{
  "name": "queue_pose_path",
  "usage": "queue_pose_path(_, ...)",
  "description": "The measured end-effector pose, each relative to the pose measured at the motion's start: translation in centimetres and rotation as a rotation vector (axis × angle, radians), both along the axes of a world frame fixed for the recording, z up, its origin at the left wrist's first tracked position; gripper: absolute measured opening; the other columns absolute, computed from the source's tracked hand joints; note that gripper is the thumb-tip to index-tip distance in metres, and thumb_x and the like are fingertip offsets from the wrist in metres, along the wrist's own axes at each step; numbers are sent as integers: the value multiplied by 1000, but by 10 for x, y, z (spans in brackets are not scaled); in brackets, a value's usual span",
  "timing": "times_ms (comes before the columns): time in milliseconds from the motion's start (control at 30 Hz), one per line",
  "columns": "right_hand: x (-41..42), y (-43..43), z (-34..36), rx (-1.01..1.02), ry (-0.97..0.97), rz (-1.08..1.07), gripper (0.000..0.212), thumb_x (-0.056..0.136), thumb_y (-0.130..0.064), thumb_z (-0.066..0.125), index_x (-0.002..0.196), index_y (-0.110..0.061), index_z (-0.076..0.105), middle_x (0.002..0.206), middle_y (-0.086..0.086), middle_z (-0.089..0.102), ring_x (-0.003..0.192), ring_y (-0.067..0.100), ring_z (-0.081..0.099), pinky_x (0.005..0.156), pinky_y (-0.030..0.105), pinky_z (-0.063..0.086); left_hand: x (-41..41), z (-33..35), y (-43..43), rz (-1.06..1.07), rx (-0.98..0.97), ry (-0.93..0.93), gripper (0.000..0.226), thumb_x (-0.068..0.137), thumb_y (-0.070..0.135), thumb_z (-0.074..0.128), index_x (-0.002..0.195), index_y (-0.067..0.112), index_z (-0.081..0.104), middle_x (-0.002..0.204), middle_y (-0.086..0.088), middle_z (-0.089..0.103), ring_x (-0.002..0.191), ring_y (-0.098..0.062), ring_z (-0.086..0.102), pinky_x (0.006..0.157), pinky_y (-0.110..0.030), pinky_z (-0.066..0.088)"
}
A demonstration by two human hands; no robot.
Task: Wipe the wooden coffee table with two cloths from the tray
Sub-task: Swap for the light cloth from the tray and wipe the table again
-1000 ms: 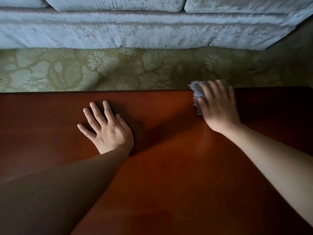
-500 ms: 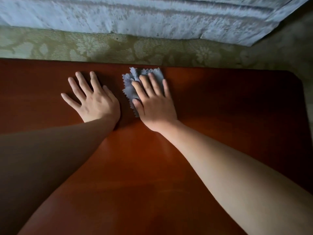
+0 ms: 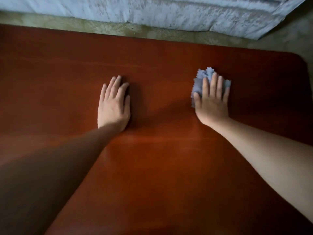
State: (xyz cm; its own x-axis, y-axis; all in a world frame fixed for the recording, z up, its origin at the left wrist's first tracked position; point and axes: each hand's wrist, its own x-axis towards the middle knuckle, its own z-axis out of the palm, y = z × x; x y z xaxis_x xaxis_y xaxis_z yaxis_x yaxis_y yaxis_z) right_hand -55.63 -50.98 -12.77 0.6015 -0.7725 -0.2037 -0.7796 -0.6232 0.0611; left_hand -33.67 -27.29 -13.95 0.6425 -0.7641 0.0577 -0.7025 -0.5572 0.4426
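Observation:
The reddish-brown wooden coffee table point(image 3: 152, 167) fills most of the head view. My right hand point(image 3: 212, 100) lies flat with straight fingers on a small grey cloth point(image 3: 199, 83) with zigzag edges, pressing it onto the table toward the right end. The cloth sticks out past my fingertips and thumb. My left hand point(image 3: 114, 103) rests flat and bare on the table's middle, fingers straight and close together. No cloth shows under the left hand. The tray is out of view.
A pale grey sofa point(image 3: 169, 12) runs along the top, beyond a strip of olive floral carpet point(image 3: 152, 32). The table's rounded far right corner point(image 3: 300, 56) lies a short way right of my right hand.
My right hand has slid the grey cloth to the right, away from my left hand, and nearer to me from the far edge. The left hand's fingers have drawn together.

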Motion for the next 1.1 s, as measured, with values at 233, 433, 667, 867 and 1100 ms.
queue_pose_path(233,93,179,-1,75,-123,351,72,106,-55,24,168,-19,17,176,6,9,163,26,3,129,60,4,-72,2,117,197,257,-127,56,106,35,32,159,17,35,169,-9,24,159,-24,13,126,-54,11)
queue_pose_path(433,86,188,-11,46,-174,433,67,108,-55,27,168,-26,20,176,0,13,163,22,7,129,57,7,-76,1,121,213,281,-152,57,105,34,33,159,15,33,169,-10,23,158,-25,12,126,-55,9)
queue_pose_path(667,-22,134,-15,-18,-169,196,65,109,-52,26,166,-22,28,174,5,23,161,26,17,128,59,17,-74,1,122,205,282,-129,56,106,36,28,159,17,30,170,-10,19,159,-25,7,126,-56,5)
queue_pose_path(867,-46,165,-4,27,-66,-2,70,106,-54,15,168,-20,17,175,10,13,162,31,8,129,61,10,-68,-1,128,174,166,-52,55,104,35,35,156,17,37,169,-9,23,159,-25,9,127,-54,1)
queue_pose_path(1100,8,306,-1,135,-160,245,69,105,-54,28,166,-23,25,176,6,14,163,27,5,128,59,8,-49,14,155,121,-24,171,46,99,14,41,143,9,55,159,-14,40,151,-32,29,126,-48,17)
